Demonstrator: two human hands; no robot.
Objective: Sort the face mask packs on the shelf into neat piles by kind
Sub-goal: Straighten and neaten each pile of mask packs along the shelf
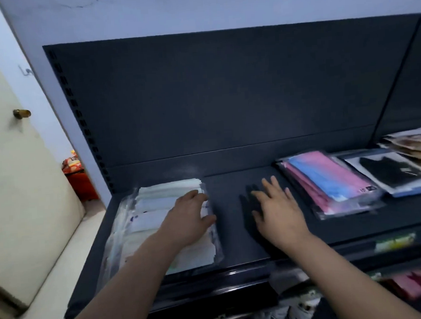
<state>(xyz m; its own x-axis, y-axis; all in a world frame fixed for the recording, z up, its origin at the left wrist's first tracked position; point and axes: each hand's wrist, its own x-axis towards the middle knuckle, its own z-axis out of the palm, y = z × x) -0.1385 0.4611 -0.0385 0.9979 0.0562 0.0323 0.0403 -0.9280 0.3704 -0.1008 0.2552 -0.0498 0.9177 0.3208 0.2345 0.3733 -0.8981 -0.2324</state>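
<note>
A pile of white face mask packs [155,204] in clear wrappers lies at the left of the dark shelf [228,183]. My left hand [189,215] rests flat on this pile near its right edge, fingers relaxed. My right hand [279,209] hovers over the bare middle of the shelf with fingers spread, holding nothing. To its right lies a pile of pink and blue mask packs [329,181], then a pile of black mask packs [400,172]. Yellow and orange packs [418,144] are stacked at the far right edge.
A dark back panel [225,96] rises behind the shelf. A cream door [12,159] with a brass knob [21,113] stands at the left. A red bag [76,175] sits behind the shelf's left end. Lower shelves hold pink packs [416,284] and white items [288,312].
</note>
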